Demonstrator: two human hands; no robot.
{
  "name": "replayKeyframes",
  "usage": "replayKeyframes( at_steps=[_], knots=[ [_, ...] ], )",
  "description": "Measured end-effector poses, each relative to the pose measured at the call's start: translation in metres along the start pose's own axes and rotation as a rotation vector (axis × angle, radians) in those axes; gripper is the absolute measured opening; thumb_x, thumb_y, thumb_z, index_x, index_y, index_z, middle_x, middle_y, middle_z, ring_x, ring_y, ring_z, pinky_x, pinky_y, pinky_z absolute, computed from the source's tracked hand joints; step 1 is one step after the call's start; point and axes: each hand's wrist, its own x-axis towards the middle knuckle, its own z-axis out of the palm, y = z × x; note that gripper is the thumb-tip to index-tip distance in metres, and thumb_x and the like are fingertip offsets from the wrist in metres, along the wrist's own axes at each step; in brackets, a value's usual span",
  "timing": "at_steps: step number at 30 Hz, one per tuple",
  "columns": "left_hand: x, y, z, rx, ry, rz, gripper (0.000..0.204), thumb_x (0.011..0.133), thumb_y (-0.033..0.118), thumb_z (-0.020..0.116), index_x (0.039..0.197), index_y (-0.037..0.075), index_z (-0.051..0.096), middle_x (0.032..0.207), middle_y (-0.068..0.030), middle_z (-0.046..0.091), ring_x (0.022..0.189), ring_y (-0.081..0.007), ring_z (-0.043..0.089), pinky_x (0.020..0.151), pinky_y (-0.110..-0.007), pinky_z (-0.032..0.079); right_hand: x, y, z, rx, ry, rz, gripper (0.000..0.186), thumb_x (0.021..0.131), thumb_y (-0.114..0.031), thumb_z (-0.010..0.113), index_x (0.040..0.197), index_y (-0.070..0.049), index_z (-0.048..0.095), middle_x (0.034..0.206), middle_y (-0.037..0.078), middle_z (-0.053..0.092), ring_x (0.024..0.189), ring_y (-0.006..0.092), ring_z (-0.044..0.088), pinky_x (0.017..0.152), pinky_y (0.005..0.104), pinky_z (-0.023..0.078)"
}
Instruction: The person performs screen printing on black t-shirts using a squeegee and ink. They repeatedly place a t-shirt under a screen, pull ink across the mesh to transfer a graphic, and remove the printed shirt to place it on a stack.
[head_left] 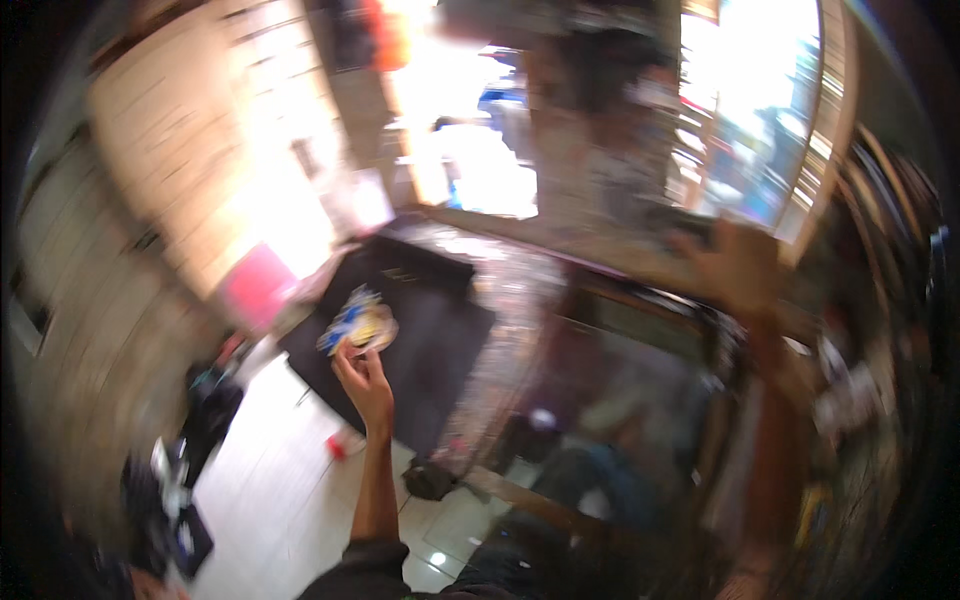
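Note:
My left hand is over a flat black sheet-like thing, its bare forearm coming out of a dark sleeve. Thumb and fingers close on the near edge of a small, crumpled-looking blue, white and yellow thing, whose kind I cannot make out. Far to the right, my right hand reaches forward beside a dark frame edge. Motion smears its fingers, so whether it grips that edge or something near it is unclear.
A glass-topped surface with reflections lies right of the black sheet. A speckled ledge runs between them. Dark bags stand on the pale tiled floor at left. A pink thing sits by the bright doorway.

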Motion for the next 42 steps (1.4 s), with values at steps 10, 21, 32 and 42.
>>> replayKeyframes(
  at_steps=[10,21,32,42],
  knots=[
    [-0.201,0.076,0.06,-0.445,-0.581,-0.906,0.043,0.106,0.039,0.06,0.116,-0.001,0.047,0.108,-0.0115,0.06,0.094,-0.0189,0.063,0.089,-0.039,0.058,-0.184,0.032,0.107,0.207,0.299,-0.329,0.03,0.089,-0.035,0.069,0.083,-0.006,0.068,0.071,0.011,0.064,0.066,0.0302,0.064,0.071,0.0463,0.049],
    [-0.246,0.02,0.057,-0.106,-0.664,-0.934,0.045,0.105,0.041,0.061,0.099,-0.002,0.049,0.104,-0.0119,0.058,0.095,-0.0164,0.056,0.088,-0.036,0.051,-0.034,0.43,0.261,-0.128,-0.555,0.493,0.043,0.084,-0.032,0.077,0.089,0.01,0.072,0.104,0.032,0.071,0.101,0.0398,0.073,0.085,0.0508,0.056],
    [-0.246,0.016,0.057,-0.044,-0.688,-0.928,0.049,0.104,0.042,0.061,0.104,-0.005,0.05,0.105,-0.0118,0.058,0.096,-0.0169,0.056,0.089,-0.036,0.05,-0.078,0.43,0.261,-0.258,-0.433,-0.028,0.022,0.084,-0.019,0.066,0.087,0.002,0.071,0.086,0.028,0.069,0.079,0.0438,0.071,0.074,0.0525,0.055],
    [-0.23,0.032,0.054,-0.149,-0.666,-0.937,0.048,0.105,0.039,0.061,0.105,-0.007,0.052,0.112,-0.0153,0.059,0.102,-0.0197,0.057,0.092,-0.036,0.05,-0.063,0.338,0.305,1.168,-0.182,1.217,0.018,0.099,-0.017,0.062,0.086,-0.006,0.063,0.061,-0.004,0.049,0.044,0.0078,0.034,0.038,0.0252,0.024]
  ],
)
